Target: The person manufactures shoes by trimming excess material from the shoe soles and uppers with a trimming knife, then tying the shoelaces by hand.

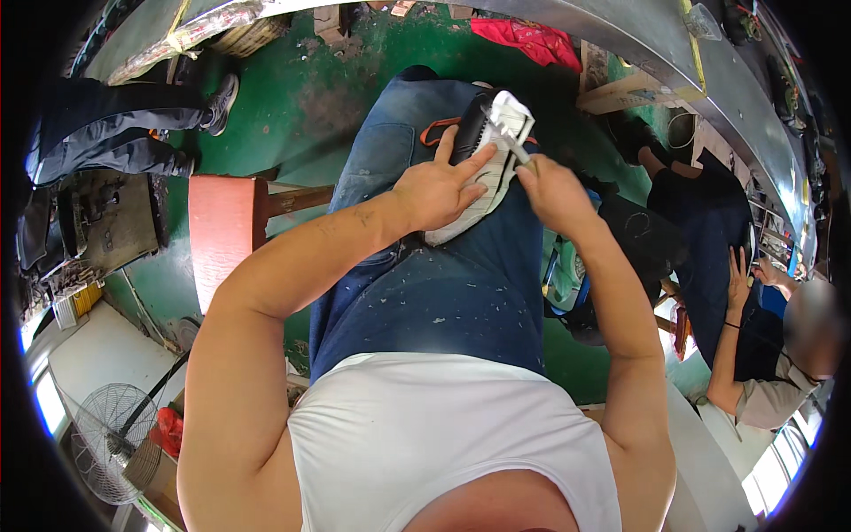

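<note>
On my lap lies a shoe (462,208), sole side up and tilted, with a ribbed white sole and a black part along its left edge. My left hand (434,191) presses on it from the left, its fingers spread across the sole and the black edge, holding it against my thigh. In my closed right hand (555,191) is a short hand tool (511,144) with a pale handle. Its metal head meets the upper part of the sole and is smeared by motion, so its exact kind is unclear. An orange loop (434,131) sticks out beside the shoe.
A pink-topped stool (226,230) stands left of my knees. A metal bench edge (651,49) curves over the far side. A seated co-worker (727,239) is at the right, and another person's legs (133,120) are at the left. A caged fan (115,439) stands at lower left.
</note>
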Demonstrator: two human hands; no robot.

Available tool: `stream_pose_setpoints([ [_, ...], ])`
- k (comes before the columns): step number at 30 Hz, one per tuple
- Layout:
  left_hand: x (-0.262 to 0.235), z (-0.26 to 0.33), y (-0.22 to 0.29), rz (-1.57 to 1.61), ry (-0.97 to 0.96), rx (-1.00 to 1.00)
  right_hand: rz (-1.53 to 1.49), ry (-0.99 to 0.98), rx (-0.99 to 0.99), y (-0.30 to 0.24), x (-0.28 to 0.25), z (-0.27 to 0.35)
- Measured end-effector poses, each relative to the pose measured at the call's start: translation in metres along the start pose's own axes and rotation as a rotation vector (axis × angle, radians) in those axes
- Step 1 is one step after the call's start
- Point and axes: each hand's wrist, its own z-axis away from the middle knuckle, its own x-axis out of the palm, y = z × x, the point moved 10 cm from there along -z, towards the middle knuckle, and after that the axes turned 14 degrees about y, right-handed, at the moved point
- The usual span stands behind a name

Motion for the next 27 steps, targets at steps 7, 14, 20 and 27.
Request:
stream_pose_setpoints([
  [7,0.002,0.042,-0.036,0.494,0.324,-0.359,0.014,-0.102,0.039,-0.01,-0.001,0.003],
  [14,0.014,0.053,-0.031,0.544,0.118,-0.366,-0.054,-0.204,0.031,-0.016,0.019,0.056],
  [20,-0.11,0.046,0.013,0.025,0.211,0.049,-0.779,0.124,0.45,0.036,0.023,0.115],
  [27,-0.187,-0.022,0.064,0.47,0.347,0.211,-0.846,0.215,0.463,0.036,0.021,0.122],
])
